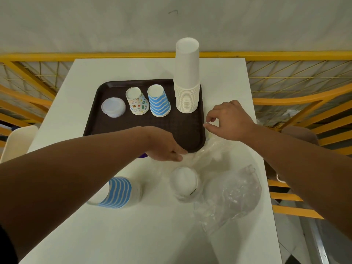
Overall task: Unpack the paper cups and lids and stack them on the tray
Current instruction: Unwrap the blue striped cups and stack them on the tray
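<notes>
White tabletop [156,235] fills the lower view, with yellow railing [285,54] and a pale wall seen beyond it. Nearest the camera, a blue-striped cup stack [119,193] is laid on its side at the left, partly hidden by the left forearm; a white lid stack [183,182] is seen in clear wrap beside it, and crumpled clear plastic bags [234,193] are spread to the right. The left hand [165,147] is held palm-down at the tray's near edge, its fingers straight and relaxed, nothing grasped. The right hand [228,121] is raised just right of the tray, thumb and forefinger curled towards a pinch; whether film is caught between them cannot be told. On the brown tray [182,130] are set, upside down, a clear lid pile [113,107], a patterned cup [137,101], a blue chevron cup [159,101] and a tall white cup stack [187,77].
</notes>
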Motion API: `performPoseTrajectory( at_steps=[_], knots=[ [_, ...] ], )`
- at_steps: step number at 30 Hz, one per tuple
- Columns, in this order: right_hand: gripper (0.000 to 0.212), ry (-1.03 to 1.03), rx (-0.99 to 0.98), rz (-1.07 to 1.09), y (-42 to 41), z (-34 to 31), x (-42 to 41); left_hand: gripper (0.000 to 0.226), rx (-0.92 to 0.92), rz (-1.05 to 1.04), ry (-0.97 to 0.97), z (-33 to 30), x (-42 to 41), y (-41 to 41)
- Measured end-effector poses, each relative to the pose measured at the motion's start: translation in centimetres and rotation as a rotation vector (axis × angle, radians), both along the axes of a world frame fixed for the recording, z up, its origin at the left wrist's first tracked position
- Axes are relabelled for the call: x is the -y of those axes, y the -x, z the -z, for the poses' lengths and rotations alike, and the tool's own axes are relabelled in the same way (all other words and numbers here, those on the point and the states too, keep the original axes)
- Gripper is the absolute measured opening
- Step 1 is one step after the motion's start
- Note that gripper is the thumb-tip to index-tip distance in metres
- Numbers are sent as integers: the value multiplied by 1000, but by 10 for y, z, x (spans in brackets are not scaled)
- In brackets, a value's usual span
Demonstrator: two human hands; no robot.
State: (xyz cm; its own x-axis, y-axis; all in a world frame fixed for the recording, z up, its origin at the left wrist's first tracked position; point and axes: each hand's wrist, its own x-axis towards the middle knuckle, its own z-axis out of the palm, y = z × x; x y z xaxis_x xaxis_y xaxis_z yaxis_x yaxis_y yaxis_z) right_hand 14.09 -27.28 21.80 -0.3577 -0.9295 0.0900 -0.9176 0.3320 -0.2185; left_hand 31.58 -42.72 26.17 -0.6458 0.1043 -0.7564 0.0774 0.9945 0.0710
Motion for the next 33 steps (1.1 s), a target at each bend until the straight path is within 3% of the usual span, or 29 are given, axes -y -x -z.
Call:
performPoseTrajectory(
  at_steps=[11, 16, 19, 23, 27, 29, 31, 33],
  knots=[
    [21, 17, 88, -69, -58, -89, 50, 39, -249, -152, 10, -58, 47, -34],
    [21, 44, 170, 14, -125, -124, 74, 38, -454, -332, -177, -92, 58, -84],
    [16, 262, 299, 195, -174, -134, 74, 58, -568, -395, -353, -100, 64, -134],
    [11, 724, 693, 477, -259, -120, 49, 73, -751, -352, -645, -78, 58, -204],
    [27, 980, 830, 675, -338, -71, 16, 94, -749, -385, -684, -30, 47, -226],
    [25, 962, 922, 792, -359, -40, 6, 85, -781, -432, -682, -7, 42, -228],
    [18, 771, 1033, 845, -364, -6, 2, 71, -790, -580, -740, 10, 40, -231],
    [44, 418, 1082, 795, -358, 21, 1, 67, -782, -787, -839, 17, 39, -232]
  ],
)
